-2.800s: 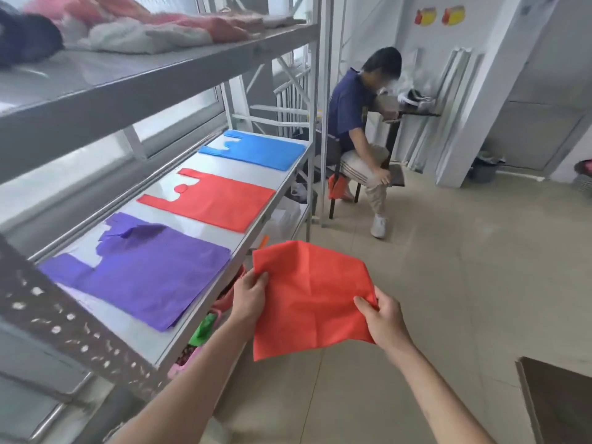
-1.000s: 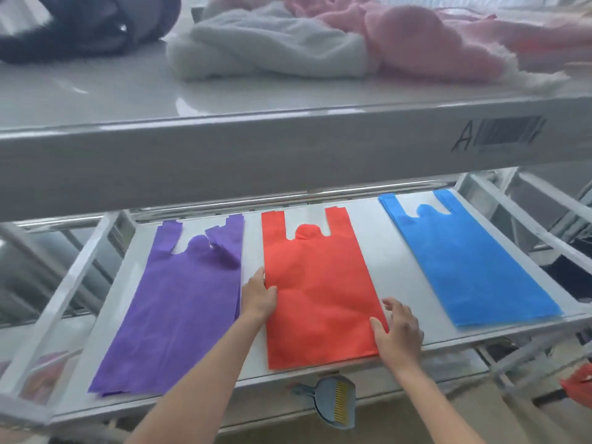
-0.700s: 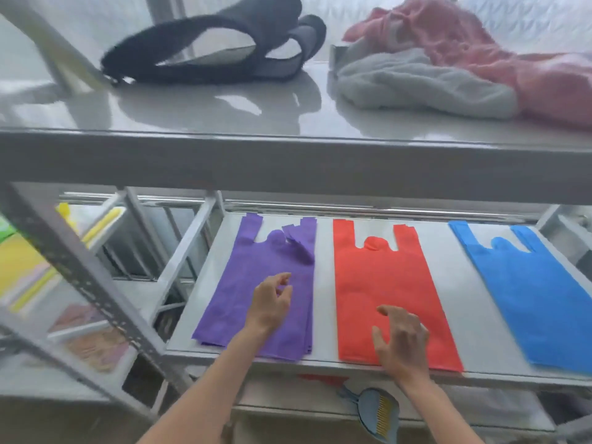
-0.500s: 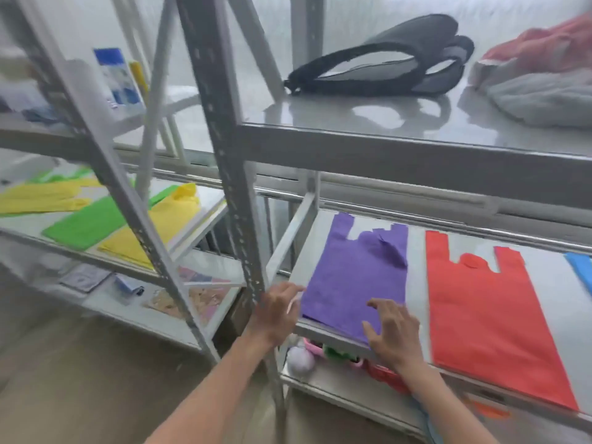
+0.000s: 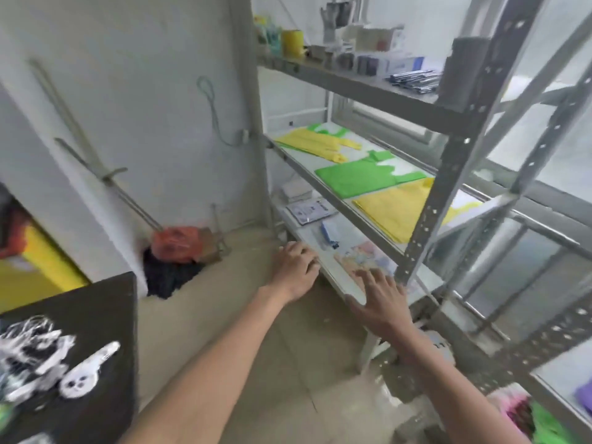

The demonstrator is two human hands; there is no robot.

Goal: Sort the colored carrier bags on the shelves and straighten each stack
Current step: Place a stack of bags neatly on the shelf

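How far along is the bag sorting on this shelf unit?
Done: nothing clearly; only the flat green carrier bag lies tidy. In hand: nothing, the left hand and right hand are empty near the lower shelf. Left: the far yellow carrier bags overlap green ones, and the near yellow stack needs squaring.

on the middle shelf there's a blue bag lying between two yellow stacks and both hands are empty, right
Not quite. The head view shows the bag between the two yellow stacks is green, not blue. Both the left hand and right hand are empty.
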